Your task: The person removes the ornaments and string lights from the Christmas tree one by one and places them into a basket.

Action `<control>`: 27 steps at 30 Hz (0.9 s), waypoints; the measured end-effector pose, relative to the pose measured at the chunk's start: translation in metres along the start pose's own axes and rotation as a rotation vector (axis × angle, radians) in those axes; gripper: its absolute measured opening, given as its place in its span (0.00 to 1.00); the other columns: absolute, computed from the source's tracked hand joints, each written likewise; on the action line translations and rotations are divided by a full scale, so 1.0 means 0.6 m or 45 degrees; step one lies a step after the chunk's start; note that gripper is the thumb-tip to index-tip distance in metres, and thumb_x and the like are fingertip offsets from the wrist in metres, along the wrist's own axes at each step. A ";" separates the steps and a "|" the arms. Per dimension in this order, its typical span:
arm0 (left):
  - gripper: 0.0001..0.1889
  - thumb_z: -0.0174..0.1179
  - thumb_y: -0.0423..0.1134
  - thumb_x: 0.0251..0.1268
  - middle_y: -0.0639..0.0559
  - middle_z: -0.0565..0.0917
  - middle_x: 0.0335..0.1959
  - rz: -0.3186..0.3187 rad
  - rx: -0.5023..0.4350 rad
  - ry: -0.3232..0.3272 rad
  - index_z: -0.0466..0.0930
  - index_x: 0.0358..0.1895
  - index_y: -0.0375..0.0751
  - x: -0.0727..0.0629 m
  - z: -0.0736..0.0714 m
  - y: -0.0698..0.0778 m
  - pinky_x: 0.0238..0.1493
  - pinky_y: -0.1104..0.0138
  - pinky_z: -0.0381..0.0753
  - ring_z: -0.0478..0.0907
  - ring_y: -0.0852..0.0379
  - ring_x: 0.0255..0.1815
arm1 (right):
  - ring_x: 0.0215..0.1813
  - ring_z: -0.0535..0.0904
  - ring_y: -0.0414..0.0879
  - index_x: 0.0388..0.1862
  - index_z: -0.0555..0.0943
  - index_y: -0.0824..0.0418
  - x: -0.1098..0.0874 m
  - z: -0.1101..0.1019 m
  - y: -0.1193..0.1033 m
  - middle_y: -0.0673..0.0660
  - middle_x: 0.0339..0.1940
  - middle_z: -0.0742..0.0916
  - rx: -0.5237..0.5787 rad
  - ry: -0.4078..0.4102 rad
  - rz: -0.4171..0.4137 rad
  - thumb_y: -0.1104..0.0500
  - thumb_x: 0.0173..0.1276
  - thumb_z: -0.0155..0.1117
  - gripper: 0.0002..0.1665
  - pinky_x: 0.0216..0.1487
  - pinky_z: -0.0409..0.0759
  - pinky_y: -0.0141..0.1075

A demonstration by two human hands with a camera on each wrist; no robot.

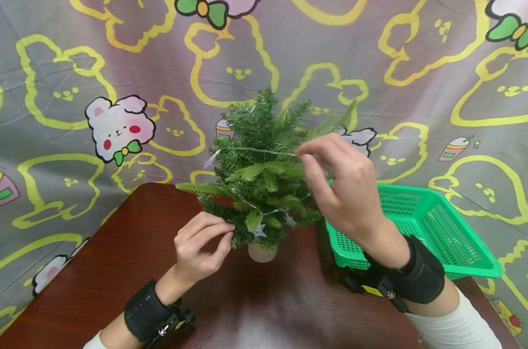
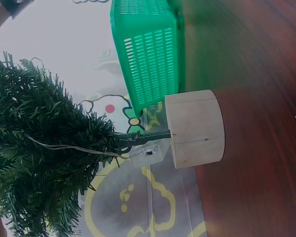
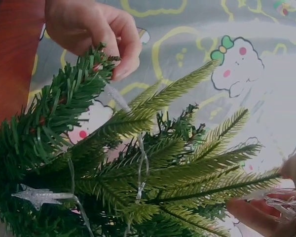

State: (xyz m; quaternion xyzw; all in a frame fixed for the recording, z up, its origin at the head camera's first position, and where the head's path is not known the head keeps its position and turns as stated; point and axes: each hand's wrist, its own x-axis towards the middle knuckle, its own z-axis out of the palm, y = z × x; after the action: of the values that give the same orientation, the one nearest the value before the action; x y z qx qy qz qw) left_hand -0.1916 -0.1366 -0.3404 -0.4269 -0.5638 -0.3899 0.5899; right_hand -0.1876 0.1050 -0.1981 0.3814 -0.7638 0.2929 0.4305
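Observation:
A small artificial Christmas tree (image 1: 264, 128) stands upright on a round pale wooden base (image 2: 200, 131). A clear string light with star-shaped bulbs (image 1: 258, 230) winds around its branches. My right hand (image 1: 344, 189) pinches the light's wire at the tree's right side; the wire stretches across the front to a star at the left. Loose coiled wire (image 3: 283, 205) lies in that hand in the right wrist view. My left hand (image 1: 204, 245) pinches a dark green branch tip at the lower left. A clear plastic box (image 2: 149, 154) hangs on the wire beside the trunk.
A green plastic basket (image 1: 475, 235) stands on the brown table (image 1: 128, 252), right of the tree and beneath my right forearm. Behind the table hangs a grey cloth (image 1: 159, 68) printed with yellow bear outlines and white rabbits. Black camera straps circle both wrists.

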 end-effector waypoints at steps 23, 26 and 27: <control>0.12 0.61 0.32 0.64 0.42 0.81 0.22 0.043 -0.036 -0.019 0.84 0.25 0.28 0.004 0.009 0.006 0.26 0.66 0.75 0.76 0.53 0.23 | 0.33 0.83 0.48 0.33 0.84 0.62 0.030 -0.017 -0.023 0.56 0.31 0.87 -0.090 0.065 -0.101 0.68 0.68 0.59 0.07 0.33 0.78 0.41; 0.12 0.62 0.32 0.64 0.43 0.81 0.22 0.060 -0.050 -0.029 0.84 0.25 0.28 0.006 0.012 0.009 0.25 0.66 0.75 0.76 0.53 0.23 | 0.35 0.85 0.50 0.38 0.85 0.64 0.031 -0.020 -0.022 0.58 0.35 0.89 -0.113 0.065 -0.118 0.67 0.71 0.57 0.09 0.30 0.77 0.42; 0.12 0.62 0.32 0.64 0.43 0.81 0.22 0.070 -0.052 -0.032 0.84 0.25 0.28 0.006 0.013 0.010 0.25 0.66 0.75 0.76 0.53 0.23 | 0.35 0.85 0.50 0.41 0.85 0.64 0.031 -0.021 -0.022 0.58 0.36 0.90 -0.116 0.060 -0.125 0.67 0.72 0.56 0.09 0.28 0.76 0.41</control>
State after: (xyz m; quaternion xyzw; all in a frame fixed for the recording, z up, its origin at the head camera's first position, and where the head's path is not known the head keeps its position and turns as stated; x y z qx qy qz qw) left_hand -0.1886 -0.1270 -0.3371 -0.4591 -0.5511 -0.3797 0.5842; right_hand -0.1778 0.1015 -0.1742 0.3913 -0.7464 0.2453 0.4792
